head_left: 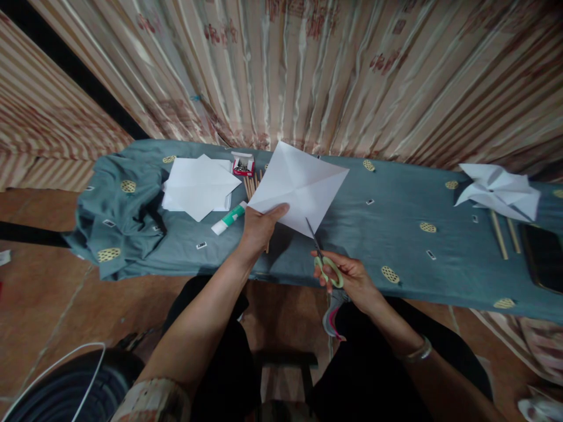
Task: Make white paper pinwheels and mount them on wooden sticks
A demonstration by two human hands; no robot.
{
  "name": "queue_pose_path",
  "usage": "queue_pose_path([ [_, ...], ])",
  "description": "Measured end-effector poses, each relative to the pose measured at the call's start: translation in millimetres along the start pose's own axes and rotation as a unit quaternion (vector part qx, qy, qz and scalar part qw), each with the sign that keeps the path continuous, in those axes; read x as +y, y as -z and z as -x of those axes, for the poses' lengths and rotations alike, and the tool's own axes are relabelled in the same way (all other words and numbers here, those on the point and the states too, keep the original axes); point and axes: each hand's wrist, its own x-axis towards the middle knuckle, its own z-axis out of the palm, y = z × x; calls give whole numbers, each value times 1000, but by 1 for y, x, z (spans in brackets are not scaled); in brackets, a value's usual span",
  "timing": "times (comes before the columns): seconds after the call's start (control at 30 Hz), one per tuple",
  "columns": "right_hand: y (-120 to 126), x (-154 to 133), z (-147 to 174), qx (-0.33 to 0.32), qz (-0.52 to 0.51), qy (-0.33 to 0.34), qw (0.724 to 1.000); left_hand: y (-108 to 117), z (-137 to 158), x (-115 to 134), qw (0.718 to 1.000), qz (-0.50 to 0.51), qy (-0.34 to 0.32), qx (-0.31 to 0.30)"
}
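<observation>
My left hand (263, 227) pinches the near left corner of a creased white square of paper (303, 179), its thumb lying on top. The fold lines cross at the sheet's middle. In my right hand (347, 274) is a pair of scissors (326, 268) with pale green handles, fingers through the loops. The blades point up and away, meeting the paper close to its near corner. A glue stick (229, 218) with a green label lies left of my left hand. Thin wooden sticks (251, 186) are partly hidden under the sheet.
A stack of white paper (187, 181) lies at left beside a small red box (243, 164) of metal pieces. At right are white paper pinwheels (501, 190) on sticks and a dark phone (543, 255). A grey-green cloth (360, 234) covers the narrow table; a curtain hangs behind.
</observation>
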Motion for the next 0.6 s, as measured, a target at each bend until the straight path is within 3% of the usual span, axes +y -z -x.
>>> queue_pose_path([
  [0.6,-2,-7,0,8,29,13,999,-1,6,1,999,-5,37,-15],
])
